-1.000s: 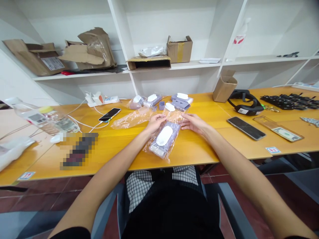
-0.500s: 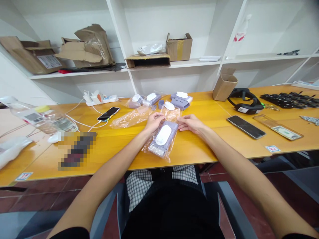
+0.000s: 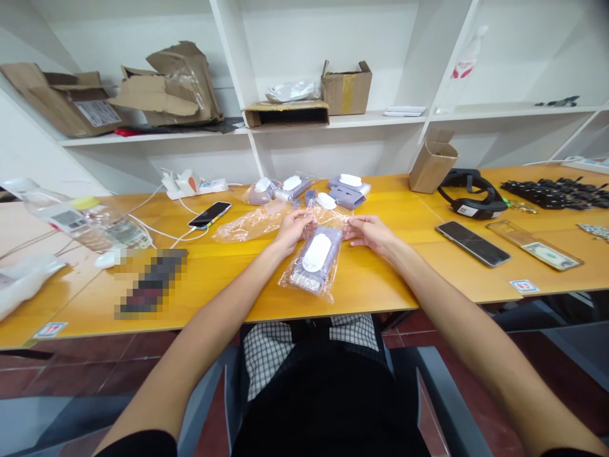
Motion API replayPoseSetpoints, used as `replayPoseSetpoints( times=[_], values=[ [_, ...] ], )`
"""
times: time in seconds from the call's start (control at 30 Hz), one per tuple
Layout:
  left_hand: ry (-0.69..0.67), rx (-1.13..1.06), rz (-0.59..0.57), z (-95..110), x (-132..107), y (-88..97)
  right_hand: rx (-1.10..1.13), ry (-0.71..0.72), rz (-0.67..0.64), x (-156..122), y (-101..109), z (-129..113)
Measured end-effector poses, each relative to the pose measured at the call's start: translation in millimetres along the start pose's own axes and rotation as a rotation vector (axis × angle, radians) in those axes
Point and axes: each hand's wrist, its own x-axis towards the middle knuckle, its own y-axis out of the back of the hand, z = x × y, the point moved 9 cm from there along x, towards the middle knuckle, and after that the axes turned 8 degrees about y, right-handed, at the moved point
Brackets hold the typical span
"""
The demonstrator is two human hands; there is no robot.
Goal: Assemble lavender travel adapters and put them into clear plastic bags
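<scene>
A grey-purple case-like item with a white oval piece point(image 3: 316, 252) lies inside a clear plastic bag point(image 3: 328, 285) at the table's front edge. My left hand point(image 3: 294, 228) pinches the bag's far end on the left. On the right of that same end, my right hand point(image 3: 368, 232) has its fingers closed on the plastic. Just beyond the hands sit a loose white oval piece point(image 3: 326, 201) and a grey-purple item with a white top point(image 3: 349, 190). Two similar items in clear wrap, one of them here point(image 3: 292, 188), lie to their left, near a flattened clear bag point(image 3: 247, 225).
Left on the table are a phone on a cable point(image 3: 209, 216), a power strip point(image 3: 212, 185) and plastic bottles point(image 3: 90, 222). To the right lie another phone point(image 3: 473, 244), a black headset point(image 3: 469, 193) and a small cardboard box point(image 3: 432, 162). White shelves with cartons point(image 3: 346, 89) stand behind.
Both hands stay on the bag's far end, and the bag with its item has shifted slightly. The whole view has moved a little.
</scene>
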Motion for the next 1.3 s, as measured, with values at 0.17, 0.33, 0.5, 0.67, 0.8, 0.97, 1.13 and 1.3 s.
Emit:
replayPoseSetpoints(
  times=[0.17,0.33,0.5,0.67,0.8,0.97,1.13,1.3],
  values=[
    [-0.017,0.059,-0.017,0,0,-1.1,-0.026,0.036,-0.031,3,-4,1],
    [-0.038,0.042,-0.005,3,0,1.1,0.007,0.044,-0.012,5,-2,4],
    [-0.023,0.030,-0.040,4,0,1.3,0.035,0.051,-0.028,7,-4,5],
    [-0.021,0.046,-0.090,4,2,-0.5,0.040,0.138,-0.031,9,-7,-1],
    [-0.074,0.038,-0.042,6,6,5.9,0.093,0.161,-0.040,11,-5,-1],
    [-0.204,0.092,-0.010,12,11,12.4,0.115,0.186,-0.117,13,-7,-1],
    [-0.183,0.101,-0.024,11,16,15.2,0.162,0.213,-0.154,16,-9,0],
    [-0.072,0.040,-0.147,5,14,7.3,0.185,0.197,-0.138,20,-10,5]
  ],
)
